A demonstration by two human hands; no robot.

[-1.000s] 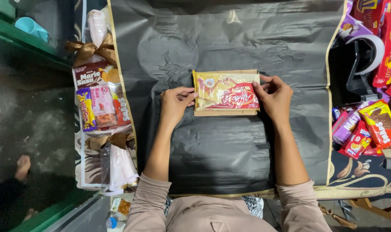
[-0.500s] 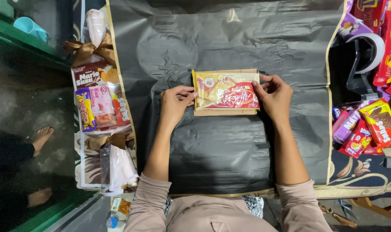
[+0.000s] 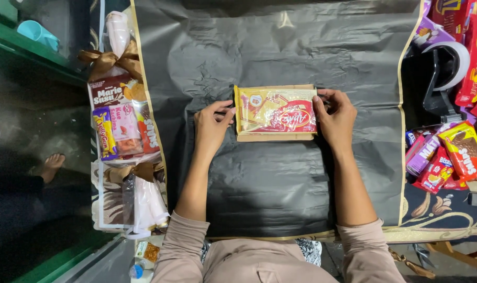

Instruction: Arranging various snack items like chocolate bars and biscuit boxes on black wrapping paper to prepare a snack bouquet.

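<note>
A flat yellow-and-red snack packet point(image 3: 276, 110) lies on a piece of brown card on a large sheet of black wrapping paper point(image 3: 280, 47) spread over the table. My left hand point(image 3: 211, 127) touches the packet's left edge with its fingertips pinched together. My right hand point(image 3: 336, 118) grips the packet's right edge with curled fingers. Both forearms in beige sleeves reach up from the bottom of the view.
A clear-wrapped bundle of snack packs point(image 3: 122, 123) with gold bows lies at the left. Loose snack packets point(image 3: 448, 154) pile at the right, beside a black tape dispenser point(image 3: 443, 73). Another person's bare foot point(image 3: 52, 165) shows on the floor far left.
My hands and the packet have barely shifted. The other person's foot at the far left has moved further up and right.
</note>
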